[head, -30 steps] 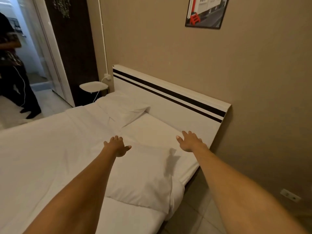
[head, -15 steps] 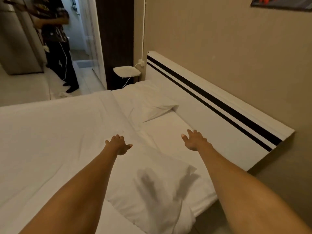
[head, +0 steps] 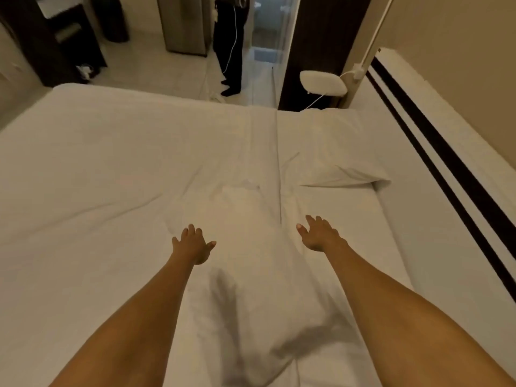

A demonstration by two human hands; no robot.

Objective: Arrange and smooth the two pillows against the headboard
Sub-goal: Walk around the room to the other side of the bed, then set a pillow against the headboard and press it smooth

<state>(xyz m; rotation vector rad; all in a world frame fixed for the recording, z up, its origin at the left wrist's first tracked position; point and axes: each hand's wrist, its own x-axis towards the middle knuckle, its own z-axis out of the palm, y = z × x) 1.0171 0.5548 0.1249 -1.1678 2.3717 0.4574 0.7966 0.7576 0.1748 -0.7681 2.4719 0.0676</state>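
Observation:
A white pillow (head: 268, 317) lies askew on the bed between my forearms, its near end bunched. My left hand (head: 192, 244) hovers open at its far left edge, fingers spread, holding nothing. Over its far right edge my right hand (head: 318, 236) is also open and empty. The second white pillow (head: 332, 152) rests flat farther off, close beside the white headboard (head: 452, 174) with two black stripes running along the right. Both hands are well short of that far pillow.
The white bed sheet (head: 111, 177) is wrinkled across the left. A small white side table (head: 322, 82) with a cable stands past the bed's far corner. A person in dark trousers (head: 231, 51) stands on the tiled floor beyond, near dark furniture (head: 53, 37).
The view has swung left and down, over the bed. Both open hands stayed outstretched and have moved from near the headboard side toward the middle of the bed, past the near pillow.

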